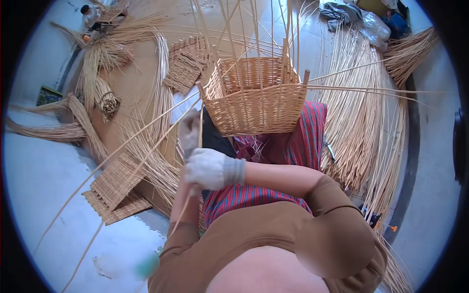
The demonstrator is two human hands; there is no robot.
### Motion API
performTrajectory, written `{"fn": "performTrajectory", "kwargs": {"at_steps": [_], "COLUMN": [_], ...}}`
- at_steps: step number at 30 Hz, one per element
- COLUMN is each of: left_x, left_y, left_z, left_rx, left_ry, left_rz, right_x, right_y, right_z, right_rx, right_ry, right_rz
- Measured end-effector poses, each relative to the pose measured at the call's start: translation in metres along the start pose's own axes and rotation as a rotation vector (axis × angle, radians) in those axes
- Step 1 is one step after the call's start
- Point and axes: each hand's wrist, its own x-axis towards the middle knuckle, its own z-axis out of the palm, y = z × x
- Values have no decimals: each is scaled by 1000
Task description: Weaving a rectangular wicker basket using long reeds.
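Observation:
A woven wicker basket [256, 110] rests on my lap, tilted toward me, with short thick stakes at its corners and long upright canes rising from its far side. My right hand [207, 168], in a white knitted glove, reaches across to the left and is closed round a thin cane strand [181, 217]. The strand runs up to the basket's near left corner, and its loose end hangs below the hand. Just above, beside that corner, my gloved left hand [188, 133] is smeared by motion; its fingers cannot be made out. Long canes [119, 149] stick out from the basket's left side.
Striped cloth [312, 129] covers my lap. Loose canes [354, 112] lie spread on the right; tied bundles [105, 97] lie on the left. Woven panels [117, 180] are on the floor at left, others [185, 68] behind the basket. Another person [92, 15] sits far left.

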Motion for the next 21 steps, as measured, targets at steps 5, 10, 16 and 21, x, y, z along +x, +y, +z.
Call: {"fn": "performTrajectory", "kwargs": {"at_steps": [5,10,16,21], "left_x": [78,94,81,79], "left_y": [22,32,10,2], "left_z": [-1,-4,27,60], "left_rx": [241,-10,-218,-332], "left_ry": [-306,-620,-475,-309], "left_rz": [453,-65,-20,-3], "right_x": [-76,-109,-151,-107], "right_y": [36,125,131,121], "right_z": [-60,-93,-86,-115], "right_rx": [231,1229,603,-86], "right_ry": [473,1160,1004,932], "right_rz": [295,391,741,796]}}
